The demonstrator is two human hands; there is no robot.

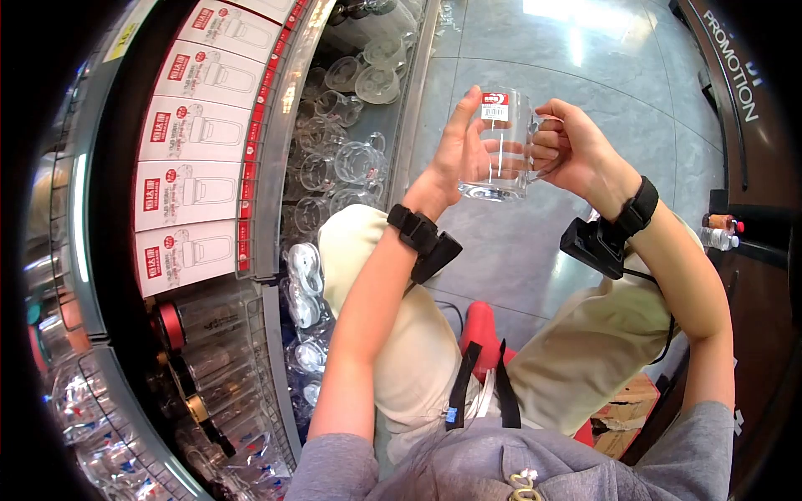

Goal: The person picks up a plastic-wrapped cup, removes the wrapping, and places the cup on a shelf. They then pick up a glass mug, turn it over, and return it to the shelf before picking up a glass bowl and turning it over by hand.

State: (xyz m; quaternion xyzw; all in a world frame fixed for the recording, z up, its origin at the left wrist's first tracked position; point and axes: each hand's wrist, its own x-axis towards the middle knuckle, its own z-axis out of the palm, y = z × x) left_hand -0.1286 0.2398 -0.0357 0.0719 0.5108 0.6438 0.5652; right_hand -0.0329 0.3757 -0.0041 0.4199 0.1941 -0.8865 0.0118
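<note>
A clear glass mug (505, 150) with a red and white barcode label near its rim is held up between my two hands. My right hand (571, 146) has its fingers wrapped round the handle on the right side. The palm and fingers of my left hand (459, 150) rest against the left side and back of the mug, and its fingers show through the glass. The mug stands upright in the view. Both wrists carry black straps with small black devices.
Several glass mugs (361, 160) fill a low shelf on the left. Boxed bottles (195, 196) stand beyond it, with lidded glass bottles (209, 326) below. A cardboard box (622, 413) lies by my right leg. Small bottles (718, 239) are at the right.
</note>
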